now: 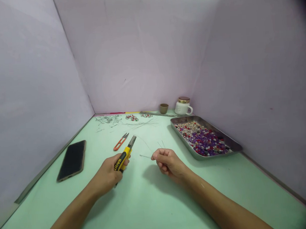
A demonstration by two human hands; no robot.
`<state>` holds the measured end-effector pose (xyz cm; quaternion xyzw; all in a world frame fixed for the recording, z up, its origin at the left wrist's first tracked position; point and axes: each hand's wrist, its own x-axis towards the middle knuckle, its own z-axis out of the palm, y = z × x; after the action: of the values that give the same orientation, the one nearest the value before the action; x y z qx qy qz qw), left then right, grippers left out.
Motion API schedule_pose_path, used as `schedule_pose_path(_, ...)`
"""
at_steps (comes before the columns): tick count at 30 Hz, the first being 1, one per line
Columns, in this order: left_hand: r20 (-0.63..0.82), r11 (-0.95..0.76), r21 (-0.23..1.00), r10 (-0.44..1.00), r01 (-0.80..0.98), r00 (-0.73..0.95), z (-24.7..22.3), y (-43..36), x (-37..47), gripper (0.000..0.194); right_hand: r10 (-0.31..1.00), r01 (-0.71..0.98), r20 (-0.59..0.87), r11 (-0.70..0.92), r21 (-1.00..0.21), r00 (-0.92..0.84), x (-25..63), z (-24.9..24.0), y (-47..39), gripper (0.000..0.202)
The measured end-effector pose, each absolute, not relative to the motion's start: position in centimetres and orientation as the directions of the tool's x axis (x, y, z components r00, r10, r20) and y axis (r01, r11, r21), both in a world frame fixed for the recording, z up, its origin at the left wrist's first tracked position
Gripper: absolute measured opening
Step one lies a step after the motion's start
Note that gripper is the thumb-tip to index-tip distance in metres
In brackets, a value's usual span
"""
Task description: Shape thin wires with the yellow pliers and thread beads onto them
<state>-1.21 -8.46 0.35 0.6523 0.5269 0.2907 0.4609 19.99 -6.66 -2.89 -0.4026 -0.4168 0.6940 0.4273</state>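
My left hand [110, 171] is closed around yellow-and-black pliers [124, 157], whose grey metal jaws point up and away from me. Between the thumb and forefinger of my right hand [170, 162] is pinched a thin wire [145, 156], its end sticking out to the left toward the pliers, without touching them. Fine strands also show above that hand; whether they belong to the same wire I cannot tell. Just beyond the pliers lie small orange-handled thread snips [121, 141] on the pale green table.
At right sits a metal tray [187, 146] of purple, red and pale beads. A phone [72, 161] lies at left. Along the back are wire pieces [110, 119], beaded pieces [132, 118], a small brown cup [164, 109] and a lidded white mug [181, 108]. Walls enclose three sides.
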Motion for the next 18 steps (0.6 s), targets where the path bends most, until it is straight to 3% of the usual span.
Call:
schedule_pose_path(11,-0.086,-0.032,0.871,0.972,0.489,0.217,-0.4,-8.2,-1.6,0.023,0.924,-0.205,-0.23,-0.299,-0.932,-0.306,19.9,-2.8,-6.8,0.02)
schedule_pose_path(15,-0.08,-0.044,0.841,0.975,0.538,0.205,0.3,-8.3,-2.0,0.027,0.905,-0.205,-0.191,-0.285,-0.936,-0.38,20.0,-3.1,-6.8,0.022)
schedule_pose_path(18,-0.142,0.013,0.885,0.96,0.466,0.242,0.9,-8.3,-2.2,0.029,0.877,-0.183,-0.16,-0.267,-0.946,-0.453,19.9,-3.3,-6.9,0.024)
